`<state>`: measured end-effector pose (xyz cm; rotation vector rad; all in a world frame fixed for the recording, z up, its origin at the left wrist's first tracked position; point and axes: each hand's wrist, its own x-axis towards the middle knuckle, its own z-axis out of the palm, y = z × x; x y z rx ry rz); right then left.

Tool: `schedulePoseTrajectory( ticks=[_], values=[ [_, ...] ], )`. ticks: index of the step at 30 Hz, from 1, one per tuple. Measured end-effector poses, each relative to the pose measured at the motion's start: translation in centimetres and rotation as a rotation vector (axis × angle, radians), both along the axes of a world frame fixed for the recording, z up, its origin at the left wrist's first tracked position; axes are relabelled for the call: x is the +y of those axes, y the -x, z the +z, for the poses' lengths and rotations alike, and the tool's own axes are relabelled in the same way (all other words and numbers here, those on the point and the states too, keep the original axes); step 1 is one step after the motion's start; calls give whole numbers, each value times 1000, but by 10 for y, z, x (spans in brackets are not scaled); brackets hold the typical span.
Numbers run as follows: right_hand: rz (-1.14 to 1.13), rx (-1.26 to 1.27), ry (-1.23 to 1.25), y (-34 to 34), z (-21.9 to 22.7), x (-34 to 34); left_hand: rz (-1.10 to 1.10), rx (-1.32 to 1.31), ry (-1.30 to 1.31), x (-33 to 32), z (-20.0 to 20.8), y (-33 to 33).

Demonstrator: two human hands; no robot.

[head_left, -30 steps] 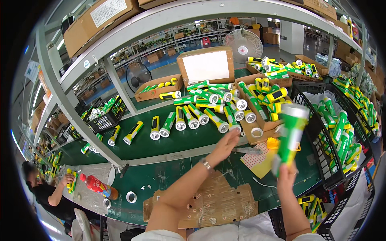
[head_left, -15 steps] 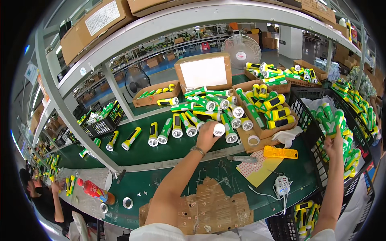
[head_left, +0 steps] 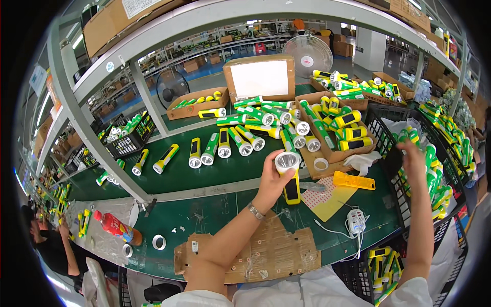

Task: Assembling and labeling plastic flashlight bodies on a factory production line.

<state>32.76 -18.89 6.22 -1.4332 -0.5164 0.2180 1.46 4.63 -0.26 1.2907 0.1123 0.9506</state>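
Observation:
My left hand (head_left: 273,179) is closed around a yellow flashlight (head_left: 291,190) with a white head and a dark panel on its side, held above the bench with the lens end up. At the right, my right hand (head_left: 413,157) is over the black plastic crate (head_left: 389,146), slightly blurred, with its fingers loosely apart and no flashlight visible in them. Several green-and-white flashlights (head_left: 432,176) fill this crate, standing and lying close together. A row of flashlights (head_left: 224,143) stretches along the bench beyond my left hand.
An open cardboard box (head_left: 335,166) of flashlights stands right of centre. Nearer lie an orange-yellow plastic piece (head_left: 354,180), a yellow sticker sheet (head_left: 327,207) and a white power strip (head_left: 356,221). Flattened cardboard (head_left: 266,250) covers the front edge. A red-capped bottle (head_left: 116,226) leans left. A metal frame post (head_left: 102,148) rises there.
My left hand has come nearer and turned its flashlight so the lens faces up. My right hand no longer holds the green flashlight and has shifted slightly left and up above the crate.

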Motion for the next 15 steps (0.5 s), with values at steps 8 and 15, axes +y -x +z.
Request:
schedulePoseTrajectory(
  ticks=[8, 15],
  values=[
    [553, -589, 663, 202, -77, 33, -147, -127, 25, -35, 7, 12],
    [366, -591, 974, 206, -106, 37, -267, -187, 209, -39, 6, 24]
  ],
)
